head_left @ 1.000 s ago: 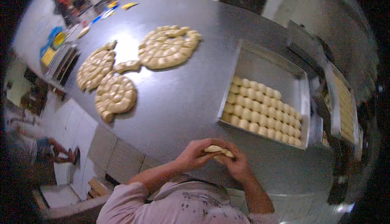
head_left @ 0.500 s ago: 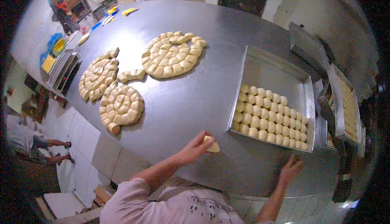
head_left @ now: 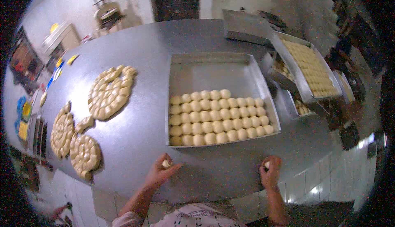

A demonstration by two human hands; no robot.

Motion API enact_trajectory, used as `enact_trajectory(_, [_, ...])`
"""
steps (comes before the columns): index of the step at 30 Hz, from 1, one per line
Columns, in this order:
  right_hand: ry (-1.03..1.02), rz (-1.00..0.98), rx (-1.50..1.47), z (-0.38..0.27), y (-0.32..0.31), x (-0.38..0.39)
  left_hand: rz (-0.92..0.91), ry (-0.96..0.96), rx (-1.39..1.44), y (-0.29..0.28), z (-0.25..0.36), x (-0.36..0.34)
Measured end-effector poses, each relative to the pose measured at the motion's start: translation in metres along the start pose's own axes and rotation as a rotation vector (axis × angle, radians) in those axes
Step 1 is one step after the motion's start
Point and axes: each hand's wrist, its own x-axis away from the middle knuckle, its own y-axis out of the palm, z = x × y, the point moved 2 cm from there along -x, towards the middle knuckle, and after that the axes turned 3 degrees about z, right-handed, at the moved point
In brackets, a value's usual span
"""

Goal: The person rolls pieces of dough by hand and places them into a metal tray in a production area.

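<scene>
My left hand [head_left: 160,174] is closed around a small pale dough piece [head_left: 166,164], just above the near edge of the metal table. Farther right, my right hand [head_left: 270,177] curls round another pale dough piece [head_left: 267,165], mostly covered by the fingers. Beyond both hands lies a rectangular metal tray [head_left: 222,141], its near part filled with rows of round dough balls [head_left: 218,126] and its far part bare. Neither hand touches the tray. Off to the left are coils of cut dough, a far one [head_left: 109,95] and two nearer ones [head_left: 62,132] [head_left: 84,155].
A short dough strip [head_left: 84,124] lies between the coils. Right of the tray, stacked trays [head_left: 308,68] hold more dough balls, with an upright metal pan [head_left: 247,26] behind. Yellow and blue items [head_left: 59,64] lie along the table's left edge. A scale-like device [head_left: 38,138] stands beyond it.
My view has swung to the right, so the tray now sits mid-picture. My right hand, earlier lowered with no dough visible, is now closed on a dough piece. My left hand still holds dough.
</scene>
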Motion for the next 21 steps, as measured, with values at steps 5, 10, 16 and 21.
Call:
enact_trajectory(5, [0.46, 0.058, -0.182, 0.02, 0.007, -0.048, -0.323, 0.193, 0.012, 0.056, 0.009, 0.005])
enact_trajectory(10, [0.213, -0.118, -0.33, 0.019, -0.018, -0.012, -0.214, 0.155, 0.141, 0.063, 0.011, 0.0])
enact_trajectory(16, [0.153, -0.03, -0.093, 0.036, -0.009, -0.018, 0.089, 0.175, 0.029, 0.073, 0.037, 0.009])
enact_trajectory(21, [0.714, -0.236, -0.682, 0.067, -0.053, -0.04, 0.311, 0.208, 0.206, -0.006, -0.02, 0.009])
